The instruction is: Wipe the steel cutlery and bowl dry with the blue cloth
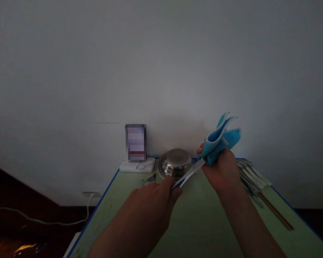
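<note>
Bare forearms (126, 229) reached over the tabletop (201, 225), nearest the camera. The left hand (150, 199) pinched the lower end of a metal utensil (191, 174) between thumb and fingers, while the right hand (224, 170) was closed around a blue cloth (216, 143) bunched about its upper end, which was hidden. The utensil slanted above the tabletop, short of its far edge. By that edge sat a metal bowl (178, 159), bottom up; at the far left corner, a phone (136, 143) stood on a white block (137, 166). Cutlery (254, 175) and chopsticks (277, 211) lay along the right edge.
</note>
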The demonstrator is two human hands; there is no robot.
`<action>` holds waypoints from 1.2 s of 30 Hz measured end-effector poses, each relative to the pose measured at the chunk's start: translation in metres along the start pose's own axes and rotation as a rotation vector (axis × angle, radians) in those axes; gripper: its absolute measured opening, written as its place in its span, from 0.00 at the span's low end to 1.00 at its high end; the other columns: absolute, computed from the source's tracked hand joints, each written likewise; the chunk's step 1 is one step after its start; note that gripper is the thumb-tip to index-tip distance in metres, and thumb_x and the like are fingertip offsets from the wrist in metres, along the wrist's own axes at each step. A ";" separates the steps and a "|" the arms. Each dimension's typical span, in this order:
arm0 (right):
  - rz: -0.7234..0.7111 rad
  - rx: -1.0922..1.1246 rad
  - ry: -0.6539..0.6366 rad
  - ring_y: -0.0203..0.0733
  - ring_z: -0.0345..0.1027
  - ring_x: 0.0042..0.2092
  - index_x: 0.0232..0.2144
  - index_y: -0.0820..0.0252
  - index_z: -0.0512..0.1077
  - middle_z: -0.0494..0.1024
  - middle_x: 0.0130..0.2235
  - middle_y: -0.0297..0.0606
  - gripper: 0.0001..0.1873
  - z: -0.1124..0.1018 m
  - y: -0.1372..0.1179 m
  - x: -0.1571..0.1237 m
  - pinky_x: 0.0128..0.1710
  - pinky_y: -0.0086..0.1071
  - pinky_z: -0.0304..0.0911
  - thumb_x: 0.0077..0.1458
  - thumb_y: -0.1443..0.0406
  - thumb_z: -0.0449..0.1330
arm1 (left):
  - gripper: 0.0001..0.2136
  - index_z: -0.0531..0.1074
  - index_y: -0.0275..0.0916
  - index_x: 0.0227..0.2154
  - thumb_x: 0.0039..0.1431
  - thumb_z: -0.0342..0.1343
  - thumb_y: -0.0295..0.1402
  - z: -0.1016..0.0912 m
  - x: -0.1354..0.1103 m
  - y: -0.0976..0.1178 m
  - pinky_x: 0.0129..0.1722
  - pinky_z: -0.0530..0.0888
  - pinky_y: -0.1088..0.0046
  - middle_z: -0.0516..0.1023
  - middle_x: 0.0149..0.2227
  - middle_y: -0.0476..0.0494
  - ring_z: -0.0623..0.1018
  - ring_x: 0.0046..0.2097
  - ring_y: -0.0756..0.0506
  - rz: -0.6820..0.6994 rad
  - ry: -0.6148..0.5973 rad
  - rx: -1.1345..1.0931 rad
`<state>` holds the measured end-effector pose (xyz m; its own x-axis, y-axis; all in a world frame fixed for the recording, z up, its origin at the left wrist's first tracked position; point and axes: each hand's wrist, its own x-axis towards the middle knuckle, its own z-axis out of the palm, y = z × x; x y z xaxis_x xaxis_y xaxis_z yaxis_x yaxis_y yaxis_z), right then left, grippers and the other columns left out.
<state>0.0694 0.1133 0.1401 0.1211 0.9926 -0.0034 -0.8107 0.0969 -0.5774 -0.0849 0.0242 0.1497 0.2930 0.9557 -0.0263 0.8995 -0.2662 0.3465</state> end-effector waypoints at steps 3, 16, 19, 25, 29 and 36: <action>0.029 0.099 0.002 0.26 0.59 0.18 0.20 0.58 0.63 0.65 0.17 0.24 0.12 0.003 0.002 -0.002 0.20 0.22 0.59 0.54 0.63 0.50 | 0.13 0.67 0.43 0.38 0.63 0.37 0.38 -0.004 -0.001 -0.003 0.31 0.68 0.69 0.76 0.29 0.46 0.76 0.32 0.44 0.011 0.004 -0.033; 0.172 0.112 0.081 0.33 0.72 0.32 0.30 0.57 0.70 0.78 0.29 0.30 0.09 0.002 0.050 -0.015 0.33 0.29 0.67 0.52 0.59 0.54 | 0.14 0.68 0.41 0.33 0.61 0.39 0.40 -0.007 0.005 -0.014 0.25 0.64 0.75 0.74 0.24 0.52 0.73 0.25 0.49 0.012 0.010 -0.092; 0.229 0.081 0.107 0.36 0.72 0.37 0.35 0.56 0.71 0.79 0.36 0.33 0.12 0.004 0.055 -0.019 0.36 0.31 0.68 0.52 0.57 0.55 | 0.14 0.68 0.42 0.32 0.61 0.40 0.40 -0.007 0.009 -0.013 0.27 0.65 0.74 0.76 0.27 0.49 0.75 0.29 0.47 0.024 0.041 -0.056; 0.342 -0.056 -0.101 0.36 0.73 0.36 0.40 0.59 0.70 0.79 0.37 0.35 0.14 0.003 0.040 -0.021 0.38 0.32 0.68 0.51 0.61 0.57 | 0.14 0.67 0.40 0.36 0.61 0.38 0.40 -0.011 0.008 -0.014 0.20 0.63 0.77 0.71 0.16 0.54 0.71 0.17 0.50 -0.027 -0.005 -0.084; 0.248 -0.074 -0.085 0.37 0.73 0.37 0.36 0.58 0.72 0.79 0.37 0.34 0.12 0.000 0.015 -0.018 0.40 0.32 0.68 0.51 0.60 0.57 | 0.15 0.68 0.41 0.31 0.61 0.39 0.41 -0.019 -0.004 -0.011 0.20 0.64 0.78 0.72 0.18 0.55 0.71 0.17 0.52 0.023 -0.018 -0.125; 0.047 -0.054 -0.115 0.38 0.70 0.44 0.37 0.55 0.72 0.78 0.40 0.32 0.11 0.006 -0.018 -0.038 0.47 0.34 0.65 0.49 0.61 0.59 | 0.14 0.68 0.41 0.32 0.61 0.40 0.43 -0.021 -0.008 0.001 0.25 0.64 0.74 0.73 0.26 0.50 0.73 0.29 0.47 0.111 0.138 -0.013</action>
<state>0.0756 0.0739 0.1550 0.0148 0.9980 0.0607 -0.7815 0.0494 -0.6219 -0.0933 0.0188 0.1702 0.3419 0.9290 0.1417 0.8595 -0.3701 0.3527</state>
